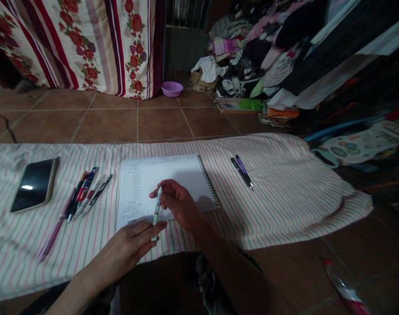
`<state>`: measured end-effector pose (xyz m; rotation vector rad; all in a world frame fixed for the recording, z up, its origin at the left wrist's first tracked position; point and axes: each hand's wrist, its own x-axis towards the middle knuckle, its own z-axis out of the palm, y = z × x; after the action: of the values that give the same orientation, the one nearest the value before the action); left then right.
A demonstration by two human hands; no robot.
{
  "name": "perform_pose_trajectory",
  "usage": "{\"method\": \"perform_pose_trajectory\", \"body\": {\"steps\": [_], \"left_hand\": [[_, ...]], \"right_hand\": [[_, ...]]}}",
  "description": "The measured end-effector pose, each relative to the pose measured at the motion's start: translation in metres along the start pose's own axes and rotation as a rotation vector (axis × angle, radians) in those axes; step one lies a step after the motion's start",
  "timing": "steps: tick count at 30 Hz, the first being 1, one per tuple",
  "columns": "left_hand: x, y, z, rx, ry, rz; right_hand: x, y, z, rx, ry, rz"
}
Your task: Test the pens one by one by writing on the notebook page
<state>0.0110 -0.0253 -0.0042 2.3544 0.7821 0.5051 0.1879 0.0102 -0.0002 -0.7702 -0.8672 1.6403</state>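
Observation:
Between my two hands is a light-coloured pen with a small printed pattern, tilted upward over the near edge of a spiral notebook. My left hand pinches the pen's lower end between thumb and fingers. At its upper end, the fingers of my right hand close around the tip. The notebook lies open to a mostly white page, with a printed sheet along its left side. Two pens, one black and one purple, lie side by side to the right of the spiral.
Several pens lie bunched left of the notebook, beside a longer purple pen. A phone rests farther left on the striped cloth. Beyond are a purple basin, a floral curtain and piled clothes.

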Motion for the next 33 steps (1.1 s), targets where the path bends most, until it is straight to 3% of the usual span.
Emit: {"method": "perform_pose_trajectory", "body": {"steps": [10,18,24,29,33], "left_hand": [[-0.002,0.001,0.002,0.153,0.012,0.037],[0.003,0.006,0.002,-0.047,0.115,-0.007],[0.010,0.012,0.004,-0.160,0.147,-0.086],[0.011,0.018,0.004,-0.188,0.132,-0.033],[0.004,0.022,0.004,-0.099,0.149,0.024]], "right_hand": [[0.002,0.004,-0.001,-0.018,-0.023,0.000],[-0.003,0.011,0.004,-0.255,-0.003,-0.108],[-0.005,0.021,0.000,-0.359,-0.071,-0.171],[-0.007,0.028,-0.005,-0.546,0.058,-0.267],[-0.011,0.018,-0.003,-0.763,0.089,-0.385]]}}
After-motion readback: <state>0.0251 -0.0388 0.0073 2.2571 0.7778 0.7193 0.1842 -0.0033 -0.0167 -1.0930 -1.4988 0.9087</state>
